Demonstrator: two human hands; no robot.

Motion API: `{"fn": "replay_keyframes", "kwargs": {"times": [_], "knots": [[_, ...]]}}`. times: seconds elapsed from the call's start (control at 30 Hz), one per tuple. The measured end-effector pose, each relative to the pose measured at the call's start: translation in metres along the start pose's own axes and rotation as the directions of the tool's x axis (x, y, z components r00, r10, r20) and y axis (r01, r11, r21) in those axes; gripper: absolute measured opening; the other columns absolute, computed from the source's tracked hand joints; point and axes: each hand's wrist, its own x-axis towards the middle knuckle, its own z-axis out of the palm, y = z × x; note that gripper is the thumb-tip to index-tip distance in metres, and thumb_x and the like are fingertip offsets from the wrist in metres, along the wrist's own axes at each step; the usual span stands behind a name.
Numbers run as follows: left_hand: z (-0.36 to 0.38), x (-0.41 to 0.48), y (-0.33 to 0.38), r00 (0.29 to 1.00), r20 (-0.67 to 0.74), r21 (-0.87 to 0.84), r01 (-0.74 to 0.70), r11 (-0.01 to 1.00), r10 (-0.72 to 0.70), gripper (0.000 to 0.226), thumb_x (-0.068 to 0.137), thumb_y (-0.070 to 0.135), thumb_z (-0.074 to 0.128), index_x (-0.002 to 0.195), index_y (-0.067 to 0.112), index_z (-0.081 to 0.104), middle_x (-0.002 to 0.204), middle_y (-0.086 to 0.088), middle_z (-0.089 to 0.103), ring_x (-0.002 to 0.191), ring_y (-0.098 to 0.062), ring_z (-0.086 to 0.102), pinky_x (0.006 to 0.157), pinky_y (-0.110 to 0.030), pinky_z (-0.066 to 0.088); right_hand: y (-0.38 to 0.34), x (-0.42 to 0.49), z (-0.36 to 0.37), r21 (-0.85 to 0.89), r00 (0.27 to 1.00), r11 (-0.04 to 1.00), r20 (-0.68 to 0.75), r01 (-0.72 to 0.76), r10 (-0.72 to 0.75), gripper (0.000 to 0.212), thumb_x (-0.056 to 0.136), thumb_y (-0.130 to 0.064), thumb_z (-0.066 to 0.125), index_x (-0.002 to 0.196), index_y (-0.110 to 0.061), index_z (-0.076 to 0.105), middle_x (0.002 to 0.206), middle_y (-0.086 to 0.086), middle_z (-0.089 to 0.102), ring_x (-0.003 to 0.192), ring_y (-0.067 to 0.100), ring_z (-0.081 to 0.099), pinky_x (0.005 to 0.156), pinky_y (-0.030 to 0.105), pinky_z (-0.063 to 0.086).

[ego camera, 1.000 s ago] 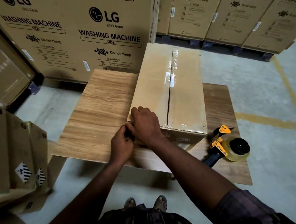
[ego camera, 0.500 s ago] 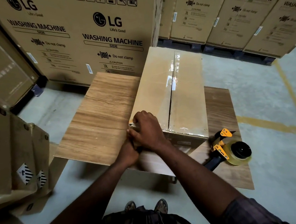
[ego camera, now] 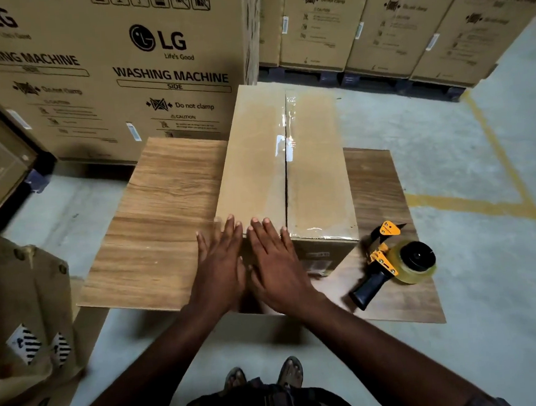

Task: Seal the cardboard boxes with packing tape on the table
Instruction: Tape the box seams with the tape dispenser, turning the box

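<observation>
A long cardboard box (ego camera: 257, 159) lies on the low wooden table (ego camera: 160, 229), its flaps closed and clear tape shining along the centre seam. My left hand (ego camera: 220, 266) and my right hand (ego camera: 276, 265) lie side by side with straight fingers over the box's near left corner, fingertips at its top edge. Neither hand holds anything. A yellow and black tape dispenser (ego camera: 394, 260) with a roll of clear tape lies on the table right of the box, untouched.
Large washing machine cartons (ego camera: 117, 64) stand close behind the table, with more cartons (ego camera: 406, 18) at the back right. Flattened cardboard (ego camera: 23, 308) leans at the left. Yellow floor lines (ego camera: 495, 168) cross the concrete at the right. My feet (ego camera: 266, 374) are below the table's near edge.
Both hands were curled and pinching at the box's near left corner; now they are flat with fingers spread over that corner. The view has tilted slightly.
</observation>
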Motion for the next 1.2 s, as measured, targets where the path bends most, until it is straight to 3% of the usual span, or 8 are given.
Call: {"fn": "replay_keyframes", "kwargs": {"times": [0.53,0.63,0.77,0.9,1.0,1.07,1.17,1.2], "knots": [[-0.007,0.005,-0.003,0.979,-0.201,-0.289,-0.02,0.957,-0.04,0.047,0.097,0.033,0.049,0.14,0.017,0.058,0.151,0.003,0.05,0.143,-0.014,0.04,0.12,-0.052,0.024,0.125,-0.081,-0.042,0.026,0.902,0.934,-0.25,-0.356,0.351,0.058,0.104,-0.04,0.03,0.155,-0.014,0.037,0.164,0.006,0.032,0.152,0.024,0.027,0.124,0.05,0.015],[-0.018,0.024,-0.004,0.94,-0.222,-0.475,0.127,0.871,-0.258,0.047,0.098,0.032,0.06,0.14,0.011,0.058,0.148,-0.006,0.053,0.137,-0.02,0.047,0.115,-0.04,0.035,0.121,-0.066,-0.038,0.369,0.809,0.796,-0.165,-0.48,0.564,0.067,0.103,-0.055,0.038,0.152,-0.009,0.038,0.156,0.008,0.044,0.145,0.024,0.039,0.121,0.043,0.028],[-0.019,0.047,-0.012,0.84,0.104,-0.657,0.46,0.597,-0.533,0.059,0.099,0.035,0.06,0.152,0.015,0.042,0.152,-0.007,0.049,0.139,-0.025,0.045,0.115,-0.037,0.036,0.111,-0.033,-0.033,0.555,0.716,0.635,-0.097,-0.538,0.691,0.071,0.094,-0.055,0.06,0.134,0.001,0.044,0.12,0.016,0.06,0.105,0.021,0.055,0.081,0.031,0.04],[-0.019,0.043,0.002,0.805,0.136,-0.739,0.471,0.482,-0.578,0.047,0.103,0.026,0.053,0.149,0.017,0.046,0.144,-0.003,0.055,0.131,-0.021,0.05,0.104,-0.029,0.038,0.117,-0.014,-0.039,0.63,0.703,0.57,-0.055,-0.527,0.709,0.058,0.095,-0.031,0.067,0.14,-0.004,0.044,0.135,0.014,0.055,0.119,0.026,0.054,0.085,0.026,0.037],[-0.011,0.027,0.027,0.759,0.116,-0.729,0.503,0.465,-0.64,0.045,0.104,0.027,0.052,0.146,0.014,0.047,0.139,-0.008,0.059,0.124,-0.025,0.055,0.094,-0.025,0.038,0.14,-0.001,-0.052,0.683,0.711,0.528,-0.019,-0.505,0.703,0.063,0.082,-0.039,0.066,0.137,-0.013,0.051,0.131,0.011,0.059,0.121,0.028,0.056,0.097,0.034,0.045],[-0.003,0.013,0.055,0.746,0.164,-0.774,0.503,0.385,-0.646,0.042,0.102,0.021,0.056,0.141,0.012,0.045,0.135,-0.01,0.06,0.116,-0.02,0.058,0.091,-0.025,0.042,0.166,0.01,-0.06,0.638,0.708,0.571,-0.057,-0.516,0.704,0.062,0.074,-0.041,0.061,0.129,-0.013,0.056,0.125,0.014,0.062,0.118,0.033,0.058,0.099,0.046,0.048],[0.011,-0.01,0.105,0.751,0.362,-0.853,0.505,0.129,-0.552,0.038,0.097,0.007,0.062,0.128,0.019,0.043,0.132,-0.01,0.054,0.108,-0.017,0.059,0.087,-0.032,0.054,0.181,0.027,-0.08,0.259,0.675,0.73,-0.278,-0.632,0.683,0.049,0.083,-0.02,0.058,0.127,0.001,0.052,0.129,0.025,0.054,0.119,0.045,0.051,0.095,0.051,0.045],[0.016,-0.015,0.117,0.768,0.353,-0.856,0.495,0.147,-0.535,0.039,0.095,0.006,0.064,0.124,0.023,0.043,0.132,-0.01,0.053,0.105,-0.016,0.061,0.086,-0.034,0.055,0.175,0.032,-0.082,0.144,0.708,0.776,-0.333,-0.614,0.622,0.052,0.084,-0.019,0.057,0.131,0.002,0.05,0.136,0.027,0.05,0.124,0.046,0.048,0.097,0.053,0.044]]}}
